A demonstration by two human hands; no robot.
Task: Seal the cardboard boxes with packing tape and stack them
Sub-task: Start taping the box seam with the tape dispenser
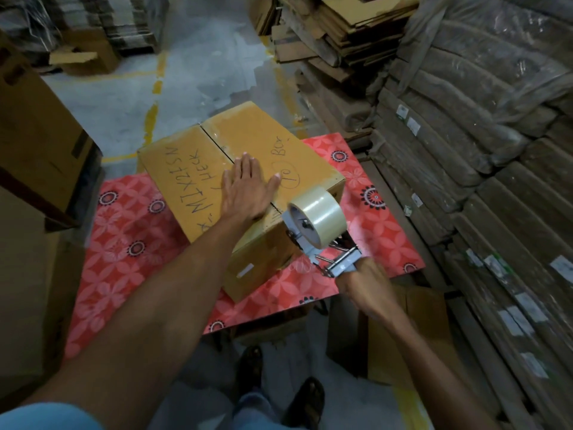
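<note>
a brown cardboard box [263,141] lies on a table [130,243] with a red flower cover. the box is in the middle of the view, and its long side runs from 7 o'clock to 1 o'clock. its two top flaps are folded down and meet in a crack along the middle. black words are written on the top. the far end of the crack, toward 12 o'clock, looks shiny.

the left hand [245,190] lies flat on top of the box, right over the crack. its fingers are straight and spread, pointing to 12 o'clock, and it holds nothing.

the right hand [362,283] is at 4 o'clock from the left hand, just past the near end of the box. its fingers are curled tight round the handle of a tape gun [338,265]. the tape roll [319,215] of clear tape sits on the gun and touches the near edge of the box top, at 3 o'clock from the left wrist.

at 3 o'clock stands a tall pile of flat cardboard [465,181] wrapped in plastic. at 9 o'clock are big brown boxes [34,135]. at 12 o'clock is the grey floor [201,57] with yellow lines. at 6 o'clock are the person's two feet [307,401] in dark sandals.
</note>
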